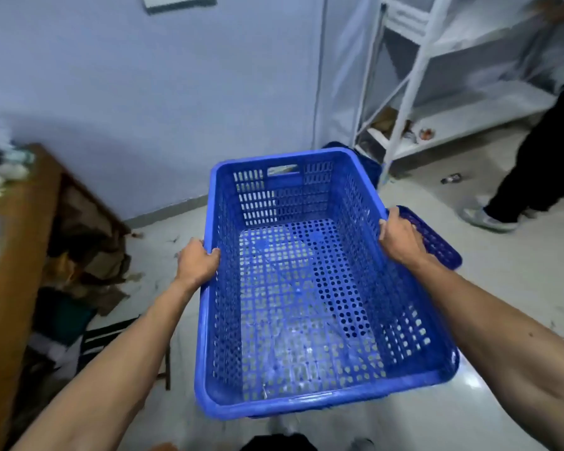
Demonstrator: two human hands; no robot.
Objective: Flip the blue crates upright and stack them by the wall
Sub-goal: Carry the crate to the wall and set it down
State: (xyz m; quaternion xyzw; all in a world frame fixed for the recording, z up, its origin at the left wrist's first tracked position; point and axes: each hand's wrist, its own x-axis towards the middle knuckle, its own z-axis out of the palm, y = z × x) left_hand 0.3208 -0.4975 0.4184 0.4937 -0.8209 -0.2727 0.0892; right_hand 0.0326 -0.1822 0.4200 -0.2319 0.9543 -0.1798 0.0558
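Observation:
A large blue perforated crate is upright and empty, held in the air in front of me. My left hand grips its left rim, and my right hand grips its right rim. Behind the right rim, part of a second blue crate shows on the floor. A third blue crate peeks out beyond the held crate's far right corner, by the pale wall. Most of both is hidden.
A wooden table with clutter on and under it stands at the left. A white metal shelf rack fills the upper right. Another person's dark trouser leg and shoe stand at right. Small litter lies on the tiled floor.

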